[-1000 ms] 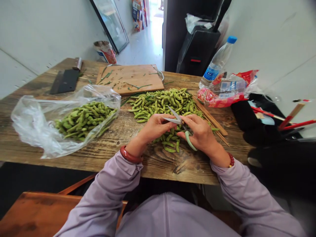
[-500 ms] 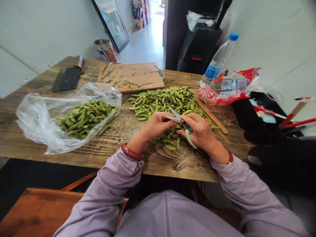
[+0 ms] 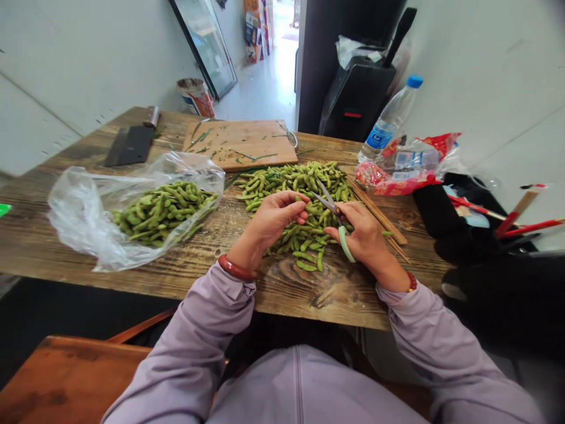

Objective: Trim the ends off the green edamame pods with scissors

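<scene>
My right hand (image 3: 364, 232) grips a pair of scissors (image 3: 343, 238) by the pale green handles, its blades apart and pointing up and left. To the left of the blades, my left hand (image 3: 280, 218) pinches an edamame pod (image 3: 299, 199), mostly hidden by the fingers. Both hands are over a heap of edamame pods (image 3: 304, 174) on the wooden table (image 3: 282, 288). At the left lies a clear plastic bag (image 3: 83, 206), its mouth open, with more pods (image 3: 165, 212) inside.
Behind the heap lies a cutting board (image 3: 247, 141) with green scraps; a cleaver (image 3: 130, 144) is to its left. Chopsticks (image 3: 382, 215) lie right of the heap. Farther right are a water bottle (image 3: 391, 121), a red and clear wrapper (image 3: 406, 168) and a black holder (image 3: 435, 212).
My hands have moved apart: the scissors have shifted right, away from my left fingers. The view has tilted and turned slightly.
</scene>
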A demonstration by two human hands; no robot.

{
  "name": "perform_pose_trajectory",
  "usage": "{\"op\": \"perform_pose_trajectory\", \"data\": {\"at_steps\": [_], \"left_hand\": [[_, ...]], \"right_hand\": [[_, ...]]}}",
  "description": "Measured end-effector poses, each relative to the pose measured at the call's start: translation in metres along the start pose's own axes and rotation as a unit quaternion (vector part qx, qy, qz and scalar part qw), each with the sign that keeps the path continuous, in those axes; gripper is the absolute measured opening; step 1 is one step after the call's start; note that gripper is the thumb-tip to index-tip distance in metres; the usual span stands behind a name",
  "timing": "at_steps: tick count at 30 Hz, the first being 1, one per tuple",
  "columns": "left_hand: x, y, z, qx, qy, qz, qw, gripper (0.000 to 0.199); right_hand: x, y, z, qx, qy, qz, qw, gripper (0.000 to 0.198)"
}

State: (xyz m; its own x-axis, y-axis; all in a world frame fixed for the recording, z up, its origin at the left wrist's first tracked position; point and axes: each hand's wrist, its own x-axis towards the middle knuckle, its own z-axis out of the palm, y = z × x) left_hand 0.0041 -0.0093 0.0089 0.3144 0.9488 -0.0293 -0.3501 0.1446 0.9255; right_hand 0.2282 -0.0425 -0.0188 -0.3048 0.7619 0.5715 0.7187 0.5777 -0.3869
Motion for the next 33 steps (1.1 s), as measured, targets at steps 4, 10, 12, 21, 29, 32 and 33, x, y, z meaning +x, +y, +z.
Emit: {"op": "perform_pose_trajectory", "data": {"at_steps": [4, 10, 12, 21, 29, 32, 33], "left_hand": [[0.001, 0.002, -0.002, -0.078, 0.01, -0.02, 0.997, 0.024], [0.001, 0.0, 0.001, -0.108, 0.007, -0.034, 0.994, 0.022], [0.001, -0.002, 0.003, -0.109, 0.003, -0.041, 0.993, 0.025], [-0.001, -0.006, 0.008, -0.021, -0.018, -0.073, 0.997, 0.034], [-0.001, 0.0, 0.007, -0.035, 0.016, -0.056, 0.998, 0.027], [0.0, 0.0, 0.005, -0.045, 0.01, -0.052, 0.998, 0.027], [0.0, 0.0, 0.005, -0.045, 0.008, -0.051, 0.998, 0.027]], "right_hand": [[-0.001, -0.003, 0.001, 0.01, -0.013, -0.01, 1.0, 0.051], [-0.001, -0.003, 0.001, 0.013, -0.016, -0.018, 1.0, 0.05], [0.0, -0.003, 0.001, 0.014, -0.011, -0.024, 1.0, 0.05], [-0.002, -0.007, 0.0, 0.031, 0.009, -0.017, 0.999, 0.047], [-0.002, -0.009, -0.002, 0.002, -0.017, -0.008, 1.0, 0.044], [-0.002, -0.01, -0.002, -0.012, -0.019, -0.009, 1.0, 0.043], [-0.003, -0.01, -0.002, -0.016, -0.018, -0.011, 1.0, 0.043]]}}
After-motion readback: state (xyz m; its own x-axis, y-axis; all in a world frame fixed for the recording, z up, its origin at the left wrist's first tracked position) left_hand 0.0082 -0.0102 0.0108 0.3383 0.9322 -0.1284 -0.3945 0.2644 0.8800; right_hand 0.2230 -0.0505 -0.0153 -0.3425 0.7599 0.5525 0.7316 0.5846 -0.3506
